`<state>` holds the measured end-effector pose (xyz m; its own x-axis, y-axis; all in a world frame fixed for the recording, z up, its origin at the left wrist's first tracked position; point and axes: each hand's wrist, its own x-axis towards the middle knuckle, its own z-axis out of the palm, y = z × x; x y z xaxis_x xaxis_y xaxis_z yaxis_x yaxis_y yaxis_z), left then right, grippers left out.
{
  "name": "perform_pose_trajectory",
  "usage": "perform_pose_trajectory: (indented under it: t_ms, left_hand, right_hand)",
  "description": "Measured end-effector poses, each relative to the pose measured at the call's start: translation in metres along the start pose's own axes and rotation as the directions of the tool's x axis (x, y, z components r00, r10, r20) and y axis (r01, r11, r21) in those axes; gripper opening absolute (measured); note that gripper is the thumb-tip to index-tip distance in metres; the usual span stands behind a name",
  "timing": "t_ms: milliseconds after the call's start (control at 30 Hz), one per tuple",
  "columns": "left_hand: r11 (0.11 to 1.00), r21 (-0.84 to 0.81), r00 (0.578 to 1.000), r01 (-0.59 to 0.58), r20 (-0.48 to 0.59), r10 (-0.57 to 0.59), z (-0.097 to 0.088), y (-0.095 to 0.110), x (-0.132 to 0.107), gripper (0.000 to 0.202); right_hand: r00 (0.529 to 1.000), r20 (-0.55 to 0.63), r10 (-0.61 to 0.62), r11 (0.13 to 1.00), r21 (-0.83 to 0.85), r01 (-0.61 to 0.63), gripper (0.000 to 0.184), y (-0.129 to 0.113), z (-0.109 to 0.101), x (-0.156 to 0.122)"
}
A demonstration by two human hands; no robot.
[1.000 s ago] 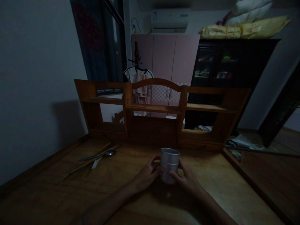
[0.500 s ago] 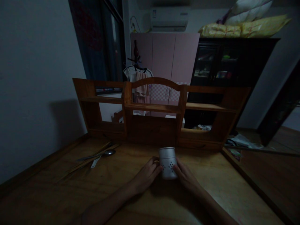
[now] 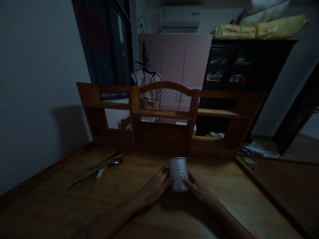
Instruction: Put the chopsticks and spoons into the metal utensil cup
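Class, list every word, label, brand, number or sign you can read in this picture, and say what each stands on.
Readable text: none.
Sticker on the air conditioner's upper left: too small to read.
Mark on its upper right: too blurred to read.
Metal cup between the left hand and right hand: no lettering visible, just punched holes.

We can't see inside the cup; L hand & R hand partly hidden behind it. We've forearms cut off at btm edge.
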<state>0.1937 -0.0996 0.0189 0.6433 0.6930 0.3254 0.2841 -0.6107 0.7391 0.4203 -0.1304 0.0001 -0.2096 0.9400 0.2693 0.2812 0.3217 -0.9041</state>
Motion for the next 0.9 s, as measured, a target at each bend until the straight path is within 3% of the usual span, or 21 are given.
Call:
perform_pose_trajectory:
  t_ms: [567,900]
  left_hand:
    - [0.998,0.060,1.000,0.013,0.012,-0.014,0.001,-0.001,0.000,0.041]
    - [0.996,0.089,1.000,0.025,0.009,-0.026,0.000,-0.001,0.000,0.041]
  right_hand:
    - [1.000,-0.013,-0.004,1.000,-0.020,0.004,0.048,-0.015,0.001,-0.002]
    - [0.997,0.061,0.052,0.997,0.045,-0.055,0.069,-0.008,0.001,-0.002]
